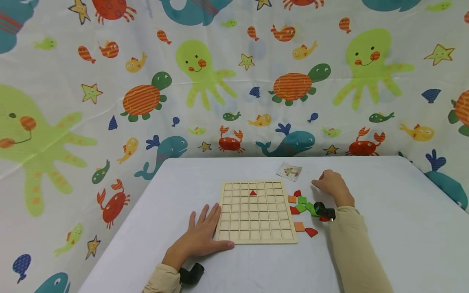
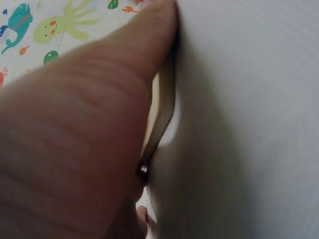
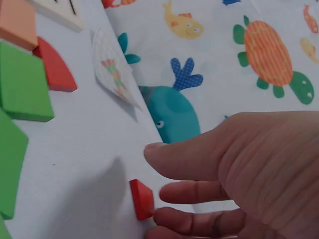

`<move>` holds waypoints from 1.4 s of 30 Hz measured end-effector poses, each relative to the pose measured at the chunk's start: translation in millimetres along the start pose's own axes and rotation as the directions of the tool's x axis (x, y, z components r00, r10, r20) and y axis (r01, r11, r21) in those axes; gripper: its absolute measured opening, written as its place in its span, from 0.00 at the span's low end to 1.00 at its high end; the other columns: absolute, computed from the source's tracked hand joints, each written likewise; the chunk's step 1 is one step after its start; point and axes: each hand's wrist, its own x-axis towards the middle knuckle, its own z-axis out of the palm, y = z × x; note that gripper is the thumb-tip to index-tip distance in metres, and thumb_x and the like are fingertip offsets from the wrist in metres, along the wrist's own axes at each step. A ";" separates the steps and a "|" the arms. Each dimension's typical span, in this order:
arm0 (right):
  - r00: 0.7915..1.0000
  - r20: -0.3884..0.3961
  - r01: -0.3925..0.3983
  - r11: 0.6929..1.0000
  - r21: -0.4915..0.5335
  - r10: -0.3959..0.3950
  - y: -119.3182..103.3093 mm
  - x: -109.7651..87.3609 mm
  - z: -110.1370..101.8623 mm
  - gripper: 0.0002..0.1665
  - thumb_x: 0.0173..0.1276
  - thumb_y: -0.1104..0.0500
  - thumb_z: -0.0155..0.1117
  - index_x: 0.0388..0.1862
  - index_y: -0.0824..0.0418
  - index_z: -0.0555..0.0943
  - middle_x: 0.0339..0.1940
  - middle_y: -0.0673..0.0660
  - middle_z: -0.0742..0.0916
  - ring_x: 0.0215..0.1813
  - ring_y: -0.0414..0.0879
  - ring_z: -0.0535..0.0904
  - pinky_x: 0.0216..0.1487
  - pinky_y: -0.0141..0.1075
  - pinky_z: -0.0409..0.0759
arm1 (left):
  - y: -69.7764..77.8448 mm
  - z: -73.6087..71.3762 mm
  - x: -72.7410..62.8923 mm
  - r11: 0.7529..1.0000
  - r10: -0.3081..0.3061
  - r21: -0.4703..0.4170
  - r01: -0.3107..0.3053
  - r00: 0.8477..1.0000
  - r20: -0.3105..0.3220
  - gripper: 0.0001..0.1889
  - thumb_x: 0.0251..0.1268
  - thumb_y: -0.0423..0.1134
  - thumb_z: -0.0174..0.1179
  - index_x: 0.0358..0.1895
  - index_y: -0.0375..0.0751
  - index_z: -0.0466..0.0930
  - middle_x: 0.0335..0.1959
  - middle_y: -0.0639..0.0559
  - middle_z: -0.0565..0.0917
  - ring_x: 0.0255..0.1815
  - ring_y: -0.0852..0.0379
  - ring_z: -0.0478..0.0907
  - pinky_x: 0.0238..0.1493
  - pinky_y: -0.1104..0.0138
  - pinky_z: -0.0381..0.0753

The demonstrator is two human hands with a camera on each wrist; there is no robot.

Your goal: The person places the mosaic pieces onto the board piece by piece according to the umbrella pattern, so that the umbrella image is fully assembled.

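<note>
My left hand (image 1: 199,238) rests at the near left corner of a wooden grid board (image 1: 260,229), its fingers along the left edge and its thumb along the front edge. In the left wrist view, the thumb (image 2: 89,94) hides much of the board's side (image 2: 162,99). One red triangle (image 1: 253,193) sits in a cell near the board's far side. Beyond the loose pieces, my right hand (image 1: 332,185) is low over the table, fingers bent. A small red block (image 3: 142,200) lies right at its fingertips in the right wrist view, with the thumb apart from it.
Right of the board lie several loose pieces: green ones (image 1: 302,200), orange squares (image 1: 299,226) and red quarter-rounds (image 1: 311,232). A pattern card (image 1: 289,171) lies behind the board. White cloth covers the table (image 1: 256,268), and a sea-animal curtain (image 1: 234,93) hangs behind it.
</note>
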 end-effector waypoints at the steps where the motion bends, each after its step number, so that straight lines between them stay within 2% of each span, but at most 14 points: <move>1: 1.000 -0.003 -0.020 1.000 0.006 0.020 0.6 0.5 1.4 0.26 0.78 0.57 0.66 0.55 0.81 0.76 0.45 0.73 0.83 0.49 0.65 0.77 0.56 0.56 0.81 | -0.1 0.3 0.2 1.000 0.000 0.002 0.000 1.000 0.000 0.66 0.59 0.75 0.68 0.88 0.36 0.46 0.89 0.42 0.48 0.88 0.36 0.35 0.79 0.32 0.29; 5: 0.997 -0.040 -0.067 0.997 0.027 0.068 3.4 3.0 8.1 0.29 0.77 0.56 0.66 0.59 0.83 0.74 0.49 0.75 0.83 0.48 0.65 0.77 0.54 0.55 0.82 | -0.4 1.3 1.3 1.000 0.000 0.013 0.000 1.000 0.000 0.66 0.59 0.76 0.67 0.88 0.36 0.46 0.89 0.43 0.48 0.88 0.36 0.35 0.79 0.32 0.29; 11: 0.994 -0.085 -0.074 0.997 0.015 0.075 3.6 3.1 14.0 0.29 0.77 0.58 0.65 0.60 0.83 0.73 0.46 0.74 0.82 0.45 0.63 0.77 0.46 0.50 0.81 | -0.8 2.2 2.6 1.000 -0.003 0.010 0.003 1.000 0.001 0.66 0.59 0.76 0.67 0.88 0.36 0.47 0.89 0.43 0.48 0.88 0.36 0.35 0.79 0.32 0.29; 16: 0.995 -0.068 -0.067 0.998 0.017 0.068 2.1 3.2 14.5 0.30 0.76 0.59 0.66 0.62 0.84 0.72 0.47 0.74 0.81 0.46 0.64 0.76 0.50 0.52 0.81 | 0.1 2.4 1.8 1.000 -0.011 0.010 0.011 1.000 0.007 0.67 0.59 0.76 0.67 0.88 0.36 0.46 0.89 0.43 0.48 0.88 0.36 0.35 0.79 0.32 0.29; 23: 0.998 -0.051 -0.028 0.999 -0.032 0.026 3.3 2.1 13.4 0.29 0.75 0.61 0.65 0.59 0.86 0.71 0.42 0.73 0.80 0.45 0.63 0.77 0.50 0.52 0.81 | 1.8 3.0 0.4 1.000 -0.018 0.003 0.018 1.000 0.005 0.67 0.58 0.76 0.68 0.88 0.36 0.47 0.89 0.42 0.49 0.88 0.36 0.36 0.79 0.32 0.29; 28: 0.999 -0.043 -0.017 1.000 0.020 0.018 3.9 0.1 14.7 0.24 0.75 0.64 0.63 0.57 0.82 0.69 0.44 0.74 0.80 0.46 0.64 0.77 0.53 0.56 0.81 | 2.6 5.1 -0.3 1.000 -0.018 0.003 0.018 1.000 0.003 0.66 0.58 0.76 0.68 0.88 0.36 0.48 0.89 0.42 0.49 0.88 0.35 0.37 0.79 0.32 0.30; 35: 0.995 -0.072 0.079 0.991 0.106 -0.072 4.3 2.0 17.5 0.15 0.77 0.64 0.61 0.53 0.75 0.73 0.42 0.69 0.81 0.44 0.61 0.77 0.45 0.48 0.80 | 3.3 7.3 0.4 1.000 -0.015 0.013 0.015 1.000 0.000 0.66 0.58 0.76 0.67 0.88 0.36 0.48 0.89 0.42 0.49 0.88 0.35 0.37 0.79 0.32 0.30; 39: 0.982 -0.110 0.171 0.970 0.174 -0.153 0.5 5.3 20.3 0.14 0.79 0.65 0.59 0.57 0.74 0.77 0.44 0.68 0.83 0.39 0.56 0.79 0.39 0.41 0.81 | 4.4 5.6 -0.2 1.000 -0.013 0.008 0.013 1.000 0.003 0.66 0.58 0.76 0.68 0.88 0.36 0.48 0.89 0.42 0.49 0.88 0.35 0.37 0.79 0.32 0.30; 42: 0.968 -0.136 0.235 0.947 0.219 -0.209 -5.6 6.3 23.6 0.14 0.80 0.66 0.56 0.58 0.73 0.79 0.45 0.69 0.84 0.37 0.52 0.81 0.40 0.39 0.82 | 5.3 3.4 -1.0 1.000 -0.011 0.000 0.011 1.000 0.005 0.66 0.59 0.75 0.68 0.88 0.35 0.48 0.89 0.41 0.49 0.88 0.35 0.36 0.79 0.31 0.30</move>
